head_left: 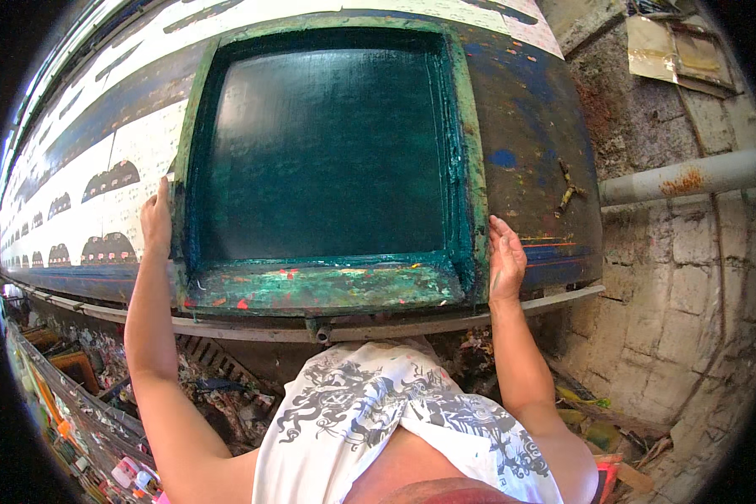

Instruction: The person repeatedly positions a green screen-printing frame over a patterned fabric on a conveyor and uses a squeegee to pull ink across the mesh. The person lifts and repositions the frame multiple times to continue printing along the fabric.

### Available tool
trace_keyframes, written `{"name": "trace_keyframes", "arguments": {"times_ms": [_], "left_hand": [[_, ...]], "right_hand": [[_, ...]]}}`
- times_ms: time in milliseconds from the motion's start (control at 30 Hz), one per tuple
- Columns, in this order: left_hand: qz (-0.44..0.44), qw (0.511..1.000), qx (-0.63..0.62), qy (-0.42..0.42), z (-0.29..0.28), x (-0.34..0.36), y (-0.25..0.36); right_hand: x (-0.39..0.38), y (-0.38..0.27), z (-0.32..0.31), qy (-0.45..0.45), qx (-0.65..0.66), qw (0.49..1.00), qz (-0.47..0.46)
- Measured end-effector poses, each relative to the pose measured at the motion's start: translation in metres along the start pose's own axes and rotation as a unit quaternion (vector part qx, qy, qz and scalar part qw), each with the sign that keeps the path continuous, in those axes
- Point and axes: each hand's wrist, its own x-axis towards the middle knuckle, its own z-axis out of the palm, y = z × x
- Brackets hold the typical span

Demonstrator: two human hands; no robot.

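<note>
A screen printing frame (332,290) with paint-smeared wooden sides and a dark teal mesh lies flat on a long printing table (533,109). At its left side is my left hand (155,220), one finger stretched along the wood and the others partly hidden. My right hand (506,259) presses against the opposite side, fingers together and pointing away from me. Between them the hands hold the frame by its outer edges. Pale fabric (155,126) printed with dark arched shapes stretches over the table on the left; what lies under the frame is hidden.
A rail (395,326) runs along the table's near edge. A short stick-like piece (569,189) lies on the table at right. Beyond stand a rusty grey pipe (689,176) and a block wall (655,294). Bottles and clutter (130,475) fill the lower left.
</note>
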Motion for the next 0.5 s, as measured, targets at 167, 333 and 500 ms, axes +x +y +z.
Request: {"name": "trace_keyframes", "arguments": {"times_ms": [167, 333, 500], "left_hand": [[0.007, 0.998, -0.063, 0.007, 0.009, -0.011, 0.011], [0.005, 0.994, -0.109, -0.019, 0.011, -0.017, 0.02], [0.001, 0.997, -0.078, -0.007, 0.001, 0.004, -0.011]], "right_hand": [[0.0, -0.014, -0.009, -0.006, 0.015, 1.0, 0.011], [-0.006, -0.053, -0.004, -0.071, 0.055, 0.996, -0.03], [-0.002, -0.098, 0.019, -0.13, 0.095, 0.986, -0.04]]}}
